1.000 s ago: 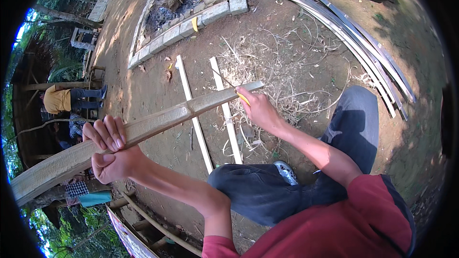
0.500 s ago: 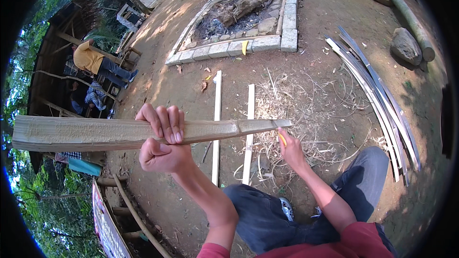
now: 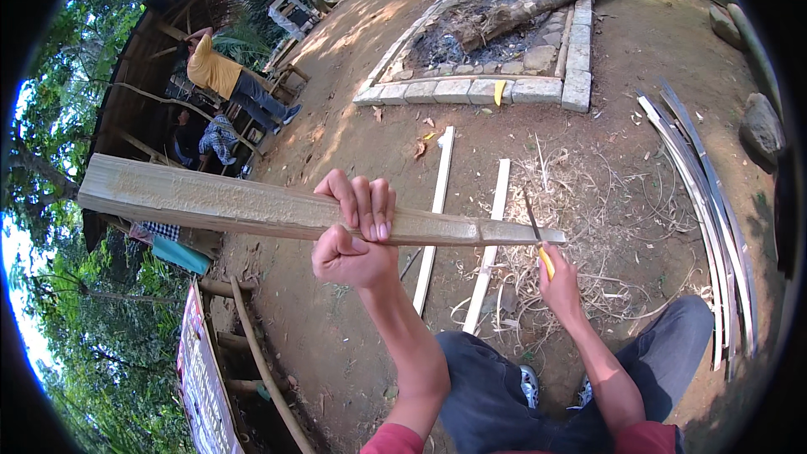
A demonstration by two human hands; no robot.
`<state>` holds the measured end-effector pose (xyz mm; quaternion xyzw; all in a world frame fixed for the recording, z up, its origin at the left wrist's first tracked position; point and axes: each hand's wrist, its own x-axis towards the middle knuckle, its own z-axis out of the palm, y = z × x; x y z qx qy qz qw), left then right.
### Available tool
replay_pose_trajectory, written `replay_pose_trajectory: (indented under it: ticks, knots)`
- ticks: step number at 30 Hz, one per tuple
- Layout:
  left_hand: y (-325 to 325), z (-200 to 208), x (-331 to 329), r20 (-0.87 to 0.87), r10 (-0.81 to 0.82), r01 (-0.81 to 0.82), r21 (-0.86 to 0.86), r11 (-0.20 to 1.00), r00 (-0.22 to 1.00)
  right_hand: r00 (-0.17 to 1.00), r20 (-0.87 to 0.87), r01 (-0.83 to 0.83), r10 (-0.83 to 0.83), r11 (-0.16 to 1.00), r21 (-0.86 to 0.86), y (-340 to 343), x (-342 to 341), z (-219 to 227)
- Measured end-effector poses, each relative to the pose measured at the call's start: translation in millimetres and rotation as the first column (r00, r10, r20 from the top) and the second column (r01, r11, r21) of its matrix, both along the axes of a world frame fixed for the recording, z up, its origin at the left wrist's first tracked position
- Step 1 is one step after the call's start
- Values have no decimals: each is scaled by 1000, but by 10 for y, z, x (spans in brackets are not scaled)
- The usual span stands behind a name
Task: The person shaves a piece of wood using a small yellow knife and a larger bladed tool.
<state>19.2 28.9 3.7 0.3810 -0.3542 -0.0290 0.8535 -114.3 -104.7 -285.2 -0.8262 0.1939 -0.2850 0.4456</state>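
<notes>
A long split bamboo piece (image 3: 210, 199) lies across my view, broad at its left end and narrowing to the right, with a node near the thin end. My left hand (image 3: 357, 231) is closed round its middle, fingers over the top and thumb below. In my right hand (image 3: 561, 287) is a knife (image 3: 535, 220) with a yellow handle and a dark, narrow blade. The blade crosses the bamboo near its thin tip; whether its edge touches is hard to tell. Curly shavings (image 3: 580, 193) cover the ground beneath that end.
Two pale strips (image 3: 435, 219) lie on the dirt ahead of my knees. Several long strips (image 3: 698, 202) are stacked at right, near a rock (image 3: 762, 128). A stone-edged fire pit (image 3: 454, 91) holds a log (image 3: 546, 7). People, one in a yellow shirt (image 3: 214, 67), are by a hut.
The view has turned left, so the surroundings sit farther right. The knife blade, hidden before, now shows upright across the bamboo's tip. Both hands keep their hold.
</notes>
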Motion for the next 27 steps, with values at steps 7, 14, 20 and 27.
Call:
replay_pose_trajectory:
  ticks: [7, 14, 20, 27]
  knots:
    - [-157, 54, -54, 48, -3, 2, 23, 1000, 999, 960, -280, 89, -21, 969, 231, -156, -13, -597]
    - [-51, -31, 57, -13, 26, -26, 5, 1000, 1000, 982, 190, 15, 11, 990, -137, -37, 104, -437]
    - [-78, 32, -4, 22, -21, 18, 106, 994, 1000, 1000, 13, 14, -19, 956, 294, -100, 65, -666]
    - [-52, 18, -75, 23, -76, 75, 51, 996, 997, 931, -358, 42, 65, 958, 284, -265, -55, -660]
